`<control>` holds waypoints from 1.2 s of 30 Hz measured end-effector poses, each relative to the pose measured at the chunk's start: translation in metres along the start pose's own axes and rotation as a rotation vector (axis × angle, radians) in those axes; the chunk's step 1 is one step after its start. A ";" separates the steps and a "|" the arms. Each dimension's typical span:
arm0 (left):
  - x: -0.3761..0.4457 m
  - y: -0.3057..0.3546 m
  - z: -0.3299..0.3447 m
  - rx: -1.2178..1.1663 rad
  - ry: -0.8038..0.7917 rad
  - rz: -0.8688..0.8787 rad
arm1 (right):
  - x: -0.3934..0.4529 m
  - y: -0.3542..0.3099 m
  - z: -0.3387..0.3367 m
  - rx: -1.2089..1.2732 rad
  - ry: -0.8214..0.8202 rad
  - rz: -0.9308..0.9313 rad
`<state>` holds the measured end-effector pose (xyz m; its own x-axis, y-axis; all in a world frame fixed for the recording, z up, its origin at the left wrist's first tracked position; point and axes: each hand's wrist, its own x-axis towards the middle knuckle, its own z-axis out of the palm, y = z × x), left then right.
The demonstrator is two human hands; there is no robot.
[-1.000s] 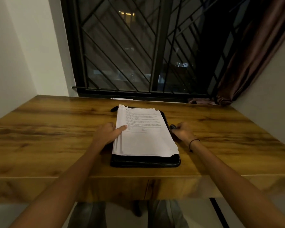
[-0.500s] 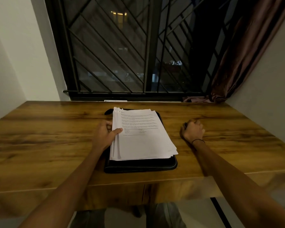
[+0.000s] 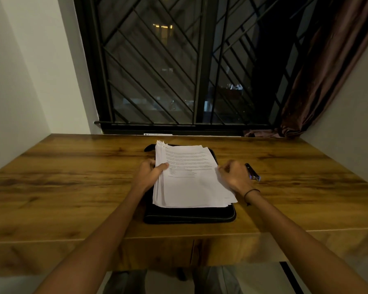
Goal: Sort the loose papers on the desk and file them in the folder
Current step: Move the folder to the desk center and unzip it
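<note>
A thick stack of white printed papers [image 3: 191, 183] lies on a closed black zip folder [image 3: 189, 215] in the middle of the wooden desk [image 3: 72, 187]. My left hand [image 3: 150, 175] grips the stack's left edge, thumb on the top sheet and fingers curled under the pages. My right hand [image 3: 235, 177] is at the stack's right edge with fingers curled, pinching the edge of the sheets. A dark pen [image 3: 252, 171] lies on the desk just right of that hand.
The desk fills an alcove between white walls, with a barred window [image 3: 179, 71] behind and a brown curtain [image 3: 319, 81] at the back right. The desk's front edge [image 3: 51, 240] runs close to my body. A small white strip [image 3: 157, 134] lies at the window sill.
My right hand has let the pen go on the desk and come back left to the stack's right edge. My left hand has kept its grip on the left edge.
</note>
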<state>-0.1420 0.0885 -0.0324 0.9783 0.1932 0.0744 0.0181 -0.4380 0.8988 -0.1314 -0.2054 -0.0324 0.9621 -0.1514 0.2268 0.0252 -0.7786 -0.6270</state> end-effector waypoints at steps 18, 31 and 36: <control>0.019 0.054 0.058 -0.297 -0.266 0.080 | 0.023 0.016 -0.043 0.525 -0.338 0.428; 0.035 0.142 0.222 -0.129 -0.596 0.042 | 0.039 0.104 -0.139 0.165 0.074 0.444; 0.039 0.134 0.253 0.022 -0.602 0.093 | 0.041 0.136 -0.138 0.033 0.082 0.451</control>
<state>-0.0494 -0.1852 -0.0186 0.9207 -0.3743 -0.1107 -0.0750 -0.4481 0.8908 -0.1258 -0.4015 -0.0051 0.8542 -0.5197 -0.0169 -0.3815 -0.6043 -0.6995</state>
